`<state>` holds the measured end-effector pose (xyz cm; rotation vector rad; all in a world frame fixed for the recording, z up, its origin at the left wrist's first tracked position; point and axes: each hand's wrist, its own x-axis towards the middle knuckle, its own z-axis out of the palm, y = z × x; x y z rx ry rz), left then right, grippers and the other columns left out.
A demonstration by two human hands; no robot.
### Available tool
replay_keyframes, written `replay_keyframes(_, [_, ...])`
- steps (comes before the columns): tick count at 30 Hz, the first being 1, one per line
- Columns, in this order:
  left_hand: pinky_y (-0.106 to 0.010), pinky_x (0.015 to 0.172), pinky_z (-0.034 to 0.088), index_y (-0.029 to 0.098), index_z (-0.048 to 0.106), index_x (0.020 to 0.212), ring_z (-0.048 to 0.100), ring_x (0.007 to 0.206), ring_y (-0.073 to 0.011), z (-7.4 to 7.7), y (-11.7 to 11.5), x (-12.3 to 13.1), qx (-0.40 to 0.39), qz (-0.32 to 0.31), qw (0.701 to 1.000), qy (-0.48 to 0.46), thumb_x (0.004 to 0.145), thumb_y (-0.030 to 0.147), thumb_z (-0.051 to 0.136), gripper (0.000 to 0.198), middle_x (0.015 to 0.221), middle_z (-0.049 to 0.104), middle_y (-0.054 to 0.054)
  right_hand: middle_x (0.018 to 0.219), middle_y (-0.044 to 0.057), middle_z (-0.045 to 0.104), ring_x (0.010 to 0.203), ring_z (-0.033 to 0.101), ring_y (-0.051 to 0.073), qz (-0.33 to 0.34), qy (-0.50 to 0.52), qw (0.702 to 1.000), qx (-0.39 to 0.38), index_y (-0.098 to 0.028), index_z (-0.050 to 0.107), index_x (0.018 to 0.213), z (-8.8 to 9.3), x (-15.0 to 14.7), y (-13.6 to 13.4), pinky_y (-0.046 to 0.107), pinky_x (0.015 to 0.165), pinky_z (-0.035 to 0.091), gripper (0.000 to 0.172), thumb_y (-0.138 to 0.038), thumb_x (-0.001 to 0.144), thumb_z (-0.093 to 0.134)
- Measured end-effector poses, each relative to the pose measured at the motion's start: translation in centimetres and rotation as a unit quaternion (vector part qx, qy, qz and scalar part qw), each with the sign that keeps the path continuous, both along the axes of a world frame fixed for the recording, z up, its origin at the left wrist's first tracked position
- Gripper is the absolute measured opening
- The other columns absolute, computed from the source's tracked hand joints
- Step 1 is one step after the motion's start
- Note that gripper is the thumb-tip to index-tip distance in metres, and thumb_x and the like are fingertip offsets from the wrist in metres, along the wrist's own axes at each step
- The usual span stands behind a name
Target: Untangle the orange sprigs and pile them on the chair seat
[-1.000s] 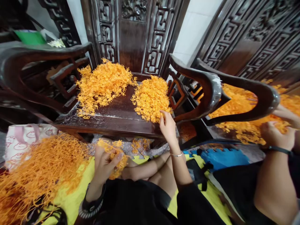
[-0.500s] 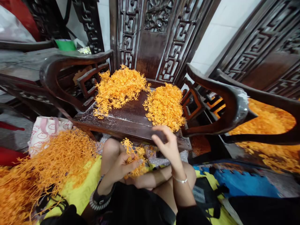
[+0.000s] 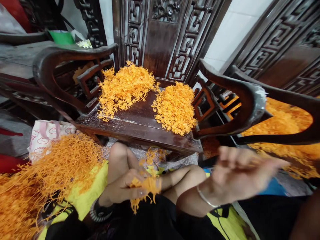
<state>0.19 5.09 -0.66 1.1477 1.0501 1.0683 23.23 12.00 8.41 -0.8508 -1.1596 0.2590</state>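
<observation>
Orange tangled plastic strands [image 3: 50,173] heap at our far left; our left hand [image 3: 125,190] grips a small bunch of orange plastic flowers [image 3: 146,186] above our lap. Our blurred right hand [image 3: 240,173] spreads out, holding nothing we can discern.

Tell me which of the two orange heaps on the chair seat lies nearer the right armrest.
The denser, compact heap, beside the right armrest; the looser, stringier heap lies toward the left.

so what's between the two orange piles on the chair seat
In the head view, a strip of bare dark wood of the chair seat separates the left pile from the right pile; only a few stray sprigs edge into it.
</observation>
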Motion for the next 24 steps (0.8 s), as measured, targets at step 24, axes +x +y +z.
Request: replay_keyframes(24, [-0.027, 0.063, 0.049, 0.015, 0.067, 0.072, 0.061, 0.065, -0.0177, -2.5, 2.7, 1.5, -0.158, 0.113, 0.978, -0.073, 0.066, 0.041, 0.076, 0.029, 0.067, 0.067, -0.002, 0.052, 0.004, 0.049, 0.052, 0.043, 0.016, -0.173, -0.537, 0.781, -0.267, -0.019, 0.049, 0.054, -6.3, 3.7, 15.3, 0.03, 0.056, 0.022, 0.042, -0.042, 0.089, 0.047])
